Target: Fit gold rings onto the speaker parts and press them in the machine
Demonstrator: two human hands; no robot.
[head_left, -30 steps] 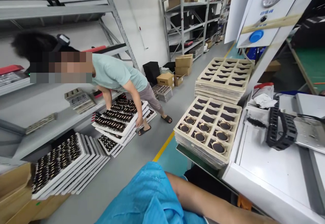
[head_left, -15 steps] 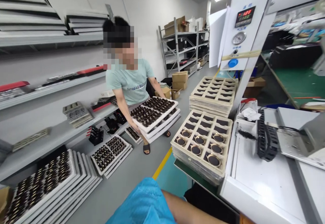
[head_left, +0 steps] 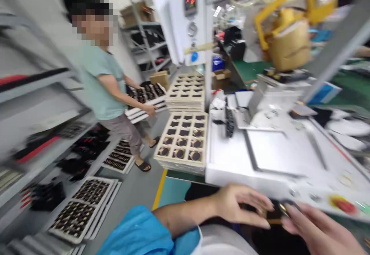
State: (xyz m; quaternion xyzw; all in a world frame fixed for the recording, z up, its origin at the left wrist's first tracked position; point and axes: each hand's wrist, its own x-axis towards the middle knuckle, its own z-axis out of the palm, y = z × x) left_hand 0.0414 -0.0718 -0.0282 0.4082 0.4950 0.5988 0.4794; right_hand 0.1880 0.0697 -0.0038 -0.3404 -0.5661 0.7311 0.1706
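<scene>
My left hand (head_left: 241, 207) reaches in over my lap, its thumb and fingers apart. A blurred brownish spot shows between them; I cannot tell whether it is a part or the background. Facing it at the lower right, my right hand (head_left: 315, 226) pinches a small round dark piece with a gold rim (head_left: 285, 207) between thumb and fingers. Beyond my left forearm stands a stack of cream compartment trays (head_left: 179, 164). Its top tray holds several round dark pieces with gold rims (head_left: 179, 153) in the nearer rows.
A white machine table (head_left: 231, 178) with a red-and-yellow button (head_left: 343, 205) lies ahead. Another tray stack (head_left: 185, 105) stands behind the first. At left, a co-worker (head_left: 101, 81) carries white trays (head_left: 135, 114); more filled trays (head_left: 82, 208) rest on the floor beside shelves.
My view has swung right, bringing the machine table into full view. Both my hands now show, the right with a round piece. The co-worker has turned toward the tray stacks with the carried trays.
</scene>
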